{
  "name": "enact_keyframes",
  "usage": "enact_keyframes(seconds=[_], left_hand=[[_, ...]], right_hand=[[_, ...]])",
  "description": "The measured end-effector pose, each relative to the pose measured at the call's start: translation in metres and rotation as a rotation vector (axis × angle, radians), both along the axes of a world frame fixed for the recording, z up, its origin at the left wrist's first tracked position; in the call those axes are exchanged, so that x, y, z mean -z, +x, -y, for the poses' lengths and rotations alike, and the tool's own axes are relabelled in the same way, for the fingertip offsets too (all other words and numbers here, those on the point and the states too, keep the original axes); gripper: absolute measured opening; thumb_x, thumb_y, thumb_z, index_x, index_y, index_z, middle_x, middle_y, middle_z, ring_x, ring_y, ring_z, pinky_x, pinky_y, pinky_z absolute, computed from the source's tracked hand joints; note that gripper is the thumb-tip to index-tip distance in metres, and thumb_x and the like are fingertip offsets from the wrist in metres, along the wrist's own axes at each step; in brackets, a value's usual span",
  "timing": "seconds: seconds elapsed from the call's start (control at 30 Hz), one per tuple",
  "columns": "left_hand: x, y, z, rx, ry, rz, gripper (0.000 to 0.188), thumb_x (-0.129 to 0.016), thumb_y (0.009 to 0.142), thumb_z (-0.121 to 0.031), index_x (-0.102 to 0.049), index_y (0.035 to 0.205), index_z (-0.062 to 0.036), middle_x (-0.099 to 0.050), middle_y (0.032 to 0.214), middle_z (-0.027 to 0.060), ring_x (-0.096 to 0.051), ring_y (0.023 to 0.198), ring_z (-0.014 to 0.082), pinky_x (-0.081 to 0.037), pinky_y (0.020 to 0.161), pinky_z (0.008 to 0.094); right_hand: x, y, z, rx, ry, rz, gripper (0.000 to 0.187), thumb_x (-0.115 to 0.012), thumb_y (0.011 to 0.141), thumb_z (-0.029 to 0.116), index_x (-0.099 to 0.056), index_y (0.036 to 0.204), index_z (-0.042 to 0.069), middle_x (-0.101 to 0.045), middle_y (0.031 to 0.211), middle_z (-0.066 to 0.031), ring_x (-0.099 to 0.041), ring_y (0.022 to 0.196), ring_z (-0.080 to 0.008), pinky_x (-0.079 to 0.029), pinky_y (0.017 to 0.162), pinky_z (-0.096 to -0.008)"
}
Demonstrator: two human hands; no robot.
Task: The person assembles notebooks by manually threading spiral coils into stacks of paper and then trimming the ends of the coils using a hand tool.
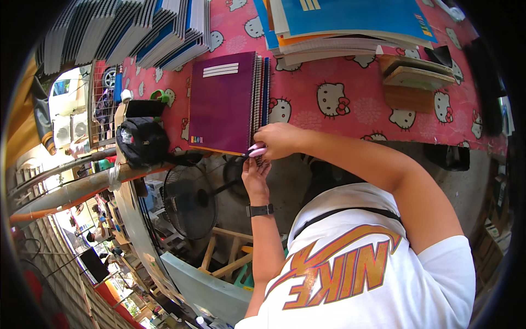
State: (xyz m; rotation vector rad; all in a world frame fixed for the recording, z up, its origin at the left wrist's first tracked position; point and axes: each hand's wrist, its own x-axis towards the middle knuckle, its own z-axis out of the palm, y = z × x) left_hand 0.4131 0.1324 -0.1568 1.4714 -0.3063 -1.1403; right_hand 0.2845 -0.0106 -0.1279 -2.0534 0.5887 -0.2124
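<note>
A purple spiral notebook [223, 104] lies on top of a small stack on the pink table, its coil edge toward the right. My right hand [278, 140] is closed around a small plier-like tool with pink handles [257, 151], at the notebook's near right corner. The tool's dark tip is at the lower end of the coil. Just below that corner is my left hand [255, 178], its fingers drawn together near the tool's tip. What they pinch is too small to make out. A dark watch [259, 210] is on my left wrist.
Piles of spiral notebooks [115, 33] stand at the far left. A tall stack of blue-covered books [350, 24] is at the back. Wooden blocks [419, 79] sit to the right. A black bag [143, 141] hangs by the table's left edge, above a fan [189, 200].
</note>
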Motion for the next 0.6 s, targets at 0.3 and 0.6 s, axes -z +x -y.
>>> enact_keyframes(seconds=[0.3,0.6], left_hand=[[-0.009,-0.005,-0.002,-0.007,0.047,0.116,0.022,-0.057,0.091,-0.019,-0.053,0.104,-0.0017,-0.063,0.097,0.0081,-0.063,0.085,0.0154,-0.053,0.07,0.0283],[-0.013,-0.013,-0.002,-0.016,0.053,0.181,0.023,-0.059,0.09,-0.018,-0.055,0.105,-0.0004,-0.065,0.098,0.0083,-0.063,0.087,0.0138,-0.053,0.072,0.0272]], right_hand=[[0.008,-0.03,0.008,0.084,-0.66,-0.049,0.031,-0.072,0.064,0.03,-0.059,0.083,0.01,-0.056,0.086,-0.0032,-0.053,0.091,-0.02,-0.038,0.07,-0.0352],[0.004,-0.033,0.003,0.101,-0.763,-0.105,0.027,-0.07,0.062,0.023,-0.06,0.083,0.01,-0.057,0.086,-0.0025,-0.052,0.091,-0.0196,-0.038,0.076,-0.0365]])
